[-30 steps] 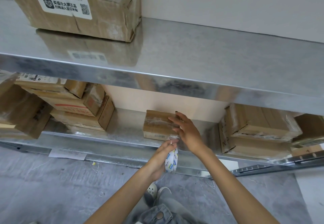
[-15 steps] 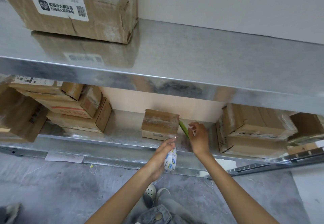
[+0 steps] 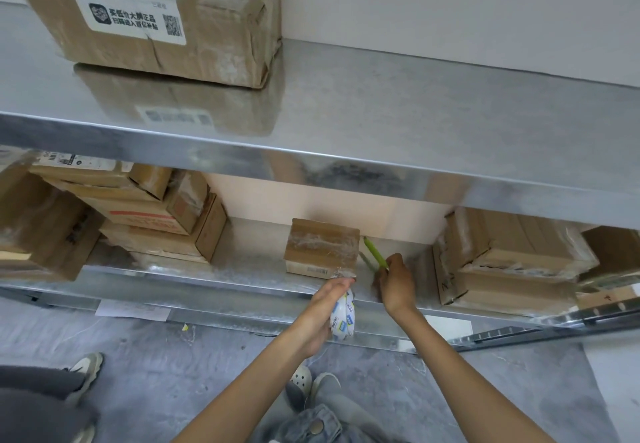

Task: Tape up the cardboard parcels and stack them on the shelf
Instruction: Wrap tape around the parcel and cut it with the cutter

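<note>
A small cardboard parcel (image 3: 322, 247) wrapped in clear tape sits in the middle of the lower metal shelf (image 3: 249, 269). My left hand (image 3: 327, 311) grips a roll of clear tape (image 3: 343, 319) just below the parcel's front right corner, and a strip of tape runs from the roll up to that corner. My right hand (image 3: 394, 285) holds a green utility knife (image 3: 374, 253) beside the parcel's right side, its tip pointing up and away.
Stacked parcels (image 3: 152, 214) fill the lower shelf's left end and more parcels (image 3: 512, 262) its right end. A large labelled box (image 3: 156, 19) stands on the upper shelf (image 3: 415, 116). Another person's legs and shoe (image 3: 83, 370) are at the lower left on the grey floor.
My right hand left the parcel's top, moved right and picked up the green knife. The left hand kept the tape roll in the same spot.
</note>
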Action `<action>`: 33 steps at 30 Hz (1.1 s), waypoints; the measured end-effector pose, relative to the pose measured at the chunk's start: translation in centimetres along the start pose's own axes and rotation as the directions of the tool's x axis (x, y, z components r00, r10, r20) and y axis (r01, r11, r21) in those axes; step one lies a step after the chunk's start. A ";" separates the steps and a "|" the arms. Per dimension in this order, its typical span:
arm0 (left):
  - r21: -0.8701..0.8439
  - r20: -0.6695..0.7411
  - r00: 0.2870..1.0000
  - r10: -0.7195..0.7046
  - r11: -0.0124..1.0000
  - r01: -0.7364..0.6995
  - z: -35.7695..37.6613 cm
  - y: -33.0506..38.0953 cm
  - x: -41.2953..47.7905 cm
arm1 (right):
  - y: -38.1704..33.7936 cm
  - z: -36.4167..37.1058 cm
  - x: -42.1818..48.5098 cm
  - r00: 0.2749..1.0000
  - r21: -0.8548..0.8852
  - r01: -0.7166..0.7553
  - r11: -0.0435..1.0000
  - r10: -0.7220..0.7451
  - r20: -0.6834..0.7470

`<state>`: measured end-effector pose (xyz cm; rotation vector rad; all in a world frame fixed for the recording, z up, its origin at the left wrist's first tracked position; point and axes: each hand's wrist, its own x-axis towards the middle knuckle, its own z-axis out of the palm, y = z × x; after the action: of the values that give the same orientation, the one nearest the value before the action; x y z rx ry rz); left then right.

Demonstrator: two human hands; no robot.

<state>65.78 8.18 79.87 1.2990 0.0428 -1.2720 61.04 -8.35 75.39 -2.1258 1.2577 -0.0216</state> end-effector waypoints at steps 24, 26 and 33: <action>0.031 -0.046 0.999 -0.007 0.999 0.009 0.1 -0.4 0.4 | -4.6 -4.6 -6.0 0.968 0.830 0.243 0.502 -0.184 -0.173; 0.029 -0.055 0.998 -0.009 1.000 0.011 0.1 -0.6 0.4 | -4.4 -4.7 -6.1 0.941 0.709 0.338 0.619 -0.214 -0.261; 0.030 -0.097 0.995 -0.025 0.999 0.028 0.3 -1.0 0.1 | -3.8 -4.2 -6.6 0.921 0.573 0.390 0.721 -0.306 -0.242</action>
<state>64.98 8.10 79.24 1.3905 0.1094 -1.2358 59.10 -4.17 82.76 -1.7520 0.7404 -0.6615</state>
